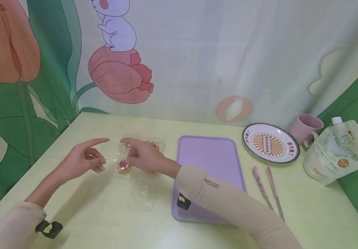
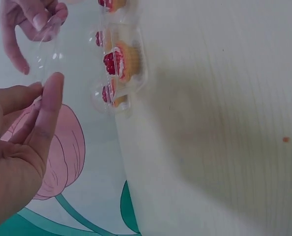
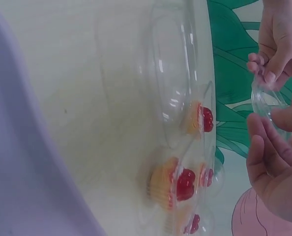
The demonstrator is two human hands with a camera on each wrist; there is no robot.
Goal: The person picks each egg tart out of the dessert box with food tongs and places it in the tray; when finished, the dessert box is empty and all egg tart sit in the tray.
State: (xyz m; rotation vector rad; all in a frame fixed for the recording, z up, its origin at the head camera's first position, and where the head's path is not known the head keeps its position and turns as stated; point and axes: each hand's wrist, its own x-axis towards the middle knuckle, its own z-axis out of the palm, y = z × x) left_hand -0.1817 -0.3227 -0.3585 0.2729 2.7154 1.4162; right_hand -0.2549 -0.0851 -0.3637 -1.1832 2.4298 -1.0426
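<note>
One clear piece (image 3: 267,102), pinched at opposite edges by your left hand (image 1: 84,159) and right hand (image 1: 146,155), bridging their gap; cupcakes (image 1: 123,166) nearer your right.

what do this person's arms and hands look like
The person wears long beige fabric sleeves, with dark lettering on the right one. A small black boxy device with a yellow mark shows near each wrist. The left hand and right hand are gloveless.
</note>
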